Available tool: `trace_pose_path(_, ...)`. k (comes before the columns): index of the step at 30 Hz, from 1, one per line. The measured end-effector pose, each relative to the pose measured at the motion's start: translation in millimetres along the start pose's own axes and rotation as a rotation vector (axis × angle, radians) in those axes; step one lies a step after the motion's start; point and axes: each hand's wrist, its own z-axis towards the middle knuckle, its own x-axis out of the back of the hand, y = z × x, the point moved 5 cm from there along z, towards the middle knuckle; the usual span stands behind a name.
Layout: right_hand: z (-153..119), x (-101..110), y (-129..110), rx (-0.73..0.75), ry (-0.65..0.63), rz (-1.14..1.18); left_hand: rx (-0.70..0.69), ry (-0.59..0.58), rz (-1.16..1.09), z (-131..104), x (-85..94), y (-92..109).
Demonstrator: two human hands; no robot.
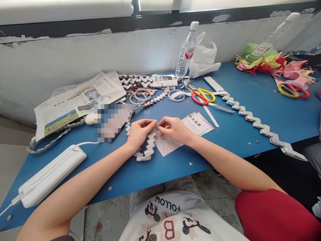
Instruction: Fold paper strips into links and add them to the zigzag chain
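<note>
My left hand (140, 132) and my right hand (173, 129) meet over the blue table, fingertips nearly touching. Both pinch at the end of a zigzag chain of folded paper (147, 152), which curls down in a loop below my left hand. Fingers partly hide the end link. Under and beside my right hand lie cut pieces of printed newspaper (167, 145). Farther back, red and yellow scissors (203, 97) rest among white paper strips (212, 115).
A power bank-like white block (54, 175) with cables lies left. Behind are newspapers (85, 100), tape rolls (140, 96), and a water bottle (187, 50). Another folded chain (258, 124) hangs over the right edge. Colourful folded papers (278, 67) and second scissors (293, 91) lie right.
</note>
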Motion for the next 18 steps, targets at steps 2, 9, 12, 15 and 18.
trace_pose_path(2,0,0,0,-0.015,-0.004,0.028,-0.002,-0.019,-0.008,0,-0.6,1)
trace_pose_path(9,1,2,1,-0.045,-0.038,-0.012,-0.028,-0.034,0.049,-2,-3.4,5)
trace_pose_path(12,2,0,7,-0.083,-0.048,-0.040,-0.041,-0.047,0.147,0,-4.2,5)
trace_pose_path(15,3,-2,11,-0.100,-0.047,0.033,-0.026,-0.059,0.128,1,-3.4,2)
trace_pose_path(18,4,-3,10,-0.096,-0.031,0.070,-0.009,-0.055,0.026,2,-2.4,1)
